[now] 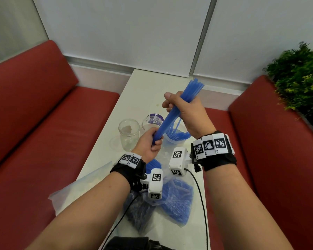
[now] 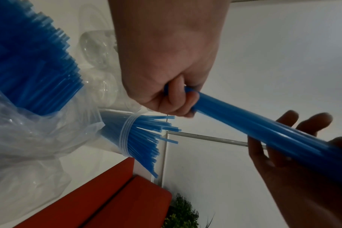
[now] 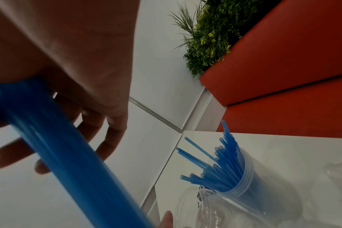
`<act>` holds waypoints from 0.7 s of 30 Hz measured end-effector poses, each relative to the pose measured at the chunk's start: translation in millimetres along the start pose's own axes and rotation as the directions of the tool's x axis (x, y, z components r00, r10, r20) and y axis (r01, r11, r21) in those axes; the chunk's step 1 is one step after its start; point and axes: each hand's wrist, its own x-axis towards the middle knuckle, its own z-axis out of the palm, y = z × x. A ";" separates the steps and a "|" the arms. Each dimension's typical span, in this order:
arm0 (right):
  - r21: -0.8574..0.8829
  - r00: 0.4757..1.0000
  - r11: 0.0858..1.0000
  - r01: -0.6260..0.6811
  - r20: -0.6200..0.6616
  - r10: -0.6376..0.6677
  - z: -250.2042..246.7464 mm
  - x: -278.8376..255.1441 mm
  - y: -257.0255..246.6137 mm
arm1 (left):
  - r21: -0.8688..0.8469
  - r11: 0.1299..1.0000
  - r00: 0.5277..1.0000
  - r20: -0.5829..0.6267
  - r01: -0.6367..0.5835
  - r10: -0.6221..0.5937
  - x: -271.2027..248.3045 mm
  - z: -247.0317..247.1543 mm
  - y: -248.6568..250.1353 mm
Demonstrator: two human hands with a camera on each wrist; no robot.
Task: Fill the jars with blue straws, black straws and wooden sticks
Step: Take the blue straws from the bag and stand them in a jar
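Blue plastic straws in a tight bundle (image 1: 172, 116) slant toward one o'clock above the clear jar already holding blue straws (image 1: 175, 139). Left hand (image 1: 148, 143) clenches the low end; right hand (image 1: 184, 112) wraps the middle. Square the ends, then lower steeply into the jar's mouth.

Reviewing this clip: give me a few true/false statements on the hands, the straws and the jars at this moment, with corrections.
1. Both hands grip one bundle of blue straws. True: left hand low, right hand higher.
2. The jar with straws holds black ones. False: they are blue.
3. The clear jar on the left holds no straws. True.
4. The plastic bags near the person are empty. False: blue straws fill them.
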 end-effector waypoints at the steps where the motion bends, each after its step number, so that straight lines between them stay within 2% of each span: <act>1: -0.029 1.000 1.000 -0.005 0.012 0.005 -1.2 -0.2 0.2 | -0.013 1.000 1.000 -0.003 -0.005 0.005 1.4 -0.7 1.5; 4: -0.108 0.996 0.993 -0.052 0.060 0.058 -6.5 -0.3 -2.2 | -0.030 0.999 1.000 0.001 -0.020 0.020 5.9 -4.4 6.3; 7: -0.206 0.977 0.967 -0.149 0.118 0.175 -13.5 1.2 -6.8 | -0.023 0.999 0.999 -0.003 -0.036 0.036 9.2 -8.2 7.8; 10: -0.328 0.933 0.914 -0.240 0.181 0.310 -22.6 5.1 -10.6 | 0.051 0.996 0.997 -0.037 -0.067 0.069 13.6 -12.4 7.5; 13: -0.367 0.930 0.900 -0.234 0.186 0.318 -30.1 11.5 -11.9 | 0.156 0.982 0.991 -0.069 -0.102 0.114 18.6 -11.5 9.3; 16: -0.325 0.966 0.924 -0.202 0.089 0.243 -40.0 20.7 -10.9 | 0.303 0.946 0.977 -0.139 -0.112 0.160 24.6 -9.5 10.9; 18: -0.309 0.982 0.932 -0.187 -0.044 0.183 -48.8 28.1 -6.3 | 0.445 0.892 0.977 -0.140 -0.086 0.164 27.8 -11.9 12.2; 20: -0.350 0.973 0.918 -0.185 -0.197 0.120 -55.7 35.0 4.0 | 0.634 0.770 0.985 -0.072 -0.075 0.155 31.3 -16.0 12.0; 21: -0.381 0.960 0.904 -0.193 -0.262 0.095 -57.8 38.2 11.4 | 0.735 0.673 0.989 -0.024 -0.083 0.148 33.5 -17.8 10.9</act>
